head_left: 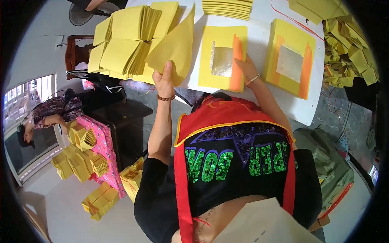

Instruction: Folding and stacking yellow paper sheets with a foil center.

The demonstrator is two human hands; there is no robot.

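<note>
My left hand is closed on a single yellow paper sheet, thumb on its face, holding it raised and curved over the left part of the table. To the right, my right hand is at the right edge of yellow paper bearing a silver square and an orange stripe. Its thumb presses on the stripe; the other fingers are partly hidden along the edge. Further right lies a thick yellow stack, its top sheet marked with a silver square between two orange stripes.
Folded yellow bundles crowd the white table's left side; another yellow stack is at its far edge. Yellow papers are heaped at right. A person is beside a pink-covered table at left. Green sacks lie behind me.
</note>
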